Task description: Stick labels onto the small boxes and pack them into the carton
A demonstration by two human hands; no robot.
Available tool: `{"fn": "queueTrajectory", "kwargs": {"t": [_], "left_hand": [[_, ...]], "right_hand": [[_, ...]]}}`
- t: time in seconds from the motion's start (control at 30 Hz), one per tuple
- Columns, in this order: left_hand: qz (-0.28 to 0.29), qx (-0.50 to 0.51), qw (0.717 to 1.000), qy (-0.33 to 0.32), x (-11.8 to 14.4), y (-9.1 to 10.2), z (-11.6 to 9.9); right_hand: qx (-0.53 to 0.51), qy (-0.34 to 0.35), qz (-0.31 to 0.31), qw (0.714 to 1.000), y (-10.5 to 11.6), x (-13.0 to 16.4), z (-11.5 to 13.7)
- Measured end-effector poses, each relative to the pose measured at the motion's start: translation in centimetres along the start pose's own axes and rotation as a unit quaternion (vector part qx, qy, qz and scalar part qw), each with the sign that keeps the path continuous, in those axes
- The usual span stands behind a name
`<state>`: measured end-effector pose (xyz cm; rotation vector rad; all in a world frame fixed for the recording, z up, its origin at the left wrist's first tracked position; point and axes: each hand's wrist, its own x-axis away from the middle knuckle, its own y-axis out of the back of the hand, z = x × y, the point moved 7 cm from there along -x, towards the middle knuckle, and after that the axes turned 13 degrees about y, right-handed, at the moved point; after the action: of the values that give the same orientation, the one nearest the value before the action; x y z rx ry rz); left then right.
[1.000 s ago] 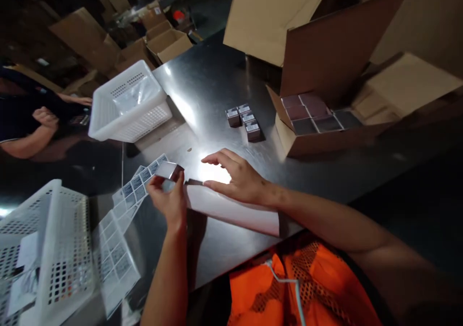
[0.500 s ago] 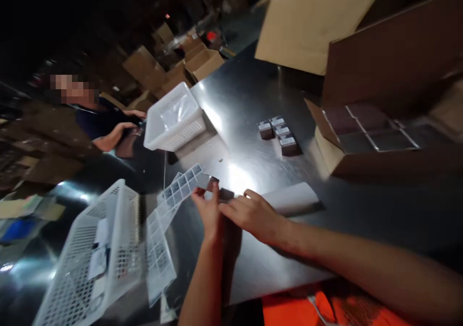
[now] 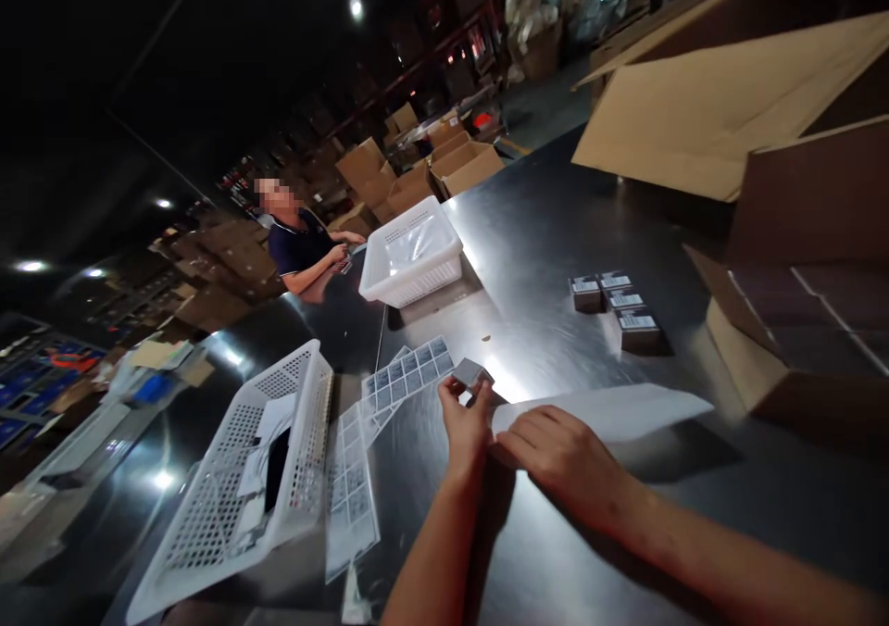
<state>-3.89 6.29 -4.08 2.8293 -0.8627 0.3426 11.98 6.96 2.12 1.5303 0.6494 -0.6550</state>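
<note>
My left hand point(image 3: 467, 422) is closed around a small box point(image 3: 472, 372), its greyish top tilted up between thumb and fingers. Beside it, my right hand point(image 3: 566, 455) has its fingers closed at the near left end of a long white sheet point(image 3: 625, 411). The sheet's far end stands off the metal table and casts a shadow; whether it is paper or a thin bag I cannot tell. Left of my hands lie sheets of labels point(image 3: 409, 376) in a printed grid, some overlapping.
Several small dark boxes with white labels point(image 3: 629, 319) stand on the metal table point(image 3: 528, 228). An open carton point(image 3: 770, 367) holds packed goods at right. Two white baskets point(image 3: 229, 478), point(image 3: 409, 274) are at left and back. A co-worker point(image 3: 298, 246) handles something beyond.
My view has swung left, so things sit further right. My right fingers have left the small box and taken the white sheet, raising its far end. The left hand keeps the box.
</note>
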Motion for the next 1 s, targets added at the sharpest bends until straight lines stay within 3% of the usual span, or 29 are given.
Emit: {"fn": "queueTrajectory", "kwargs": {"t": [0.53,0.73,0.87,1.0], "left_hand": [[0.062,0.024,0.997,0.032,0.7,-0.6,-0.5],[0.062,0.025,0.997,0.038,1.2,-0.6,-1.6],[0.049,0.026,0.998,0.023,1.2,-0.3,-2.1],[0.078,0.043,0.996,0.018,1.1,-0.6,-2.0]], "right_hand": [[0.014,0.019,-0.017,1.0,0.1,0.1,0.8],[-0.07,0.041,-0.079,0.994,1.3,-0.1,1.1],[-0.248,-0.007,-0.13,0.96,3.2,0.0,0.0],[-0.396,-0.175,-0.141,0.891,4.1,0.8,-3.2]]}}
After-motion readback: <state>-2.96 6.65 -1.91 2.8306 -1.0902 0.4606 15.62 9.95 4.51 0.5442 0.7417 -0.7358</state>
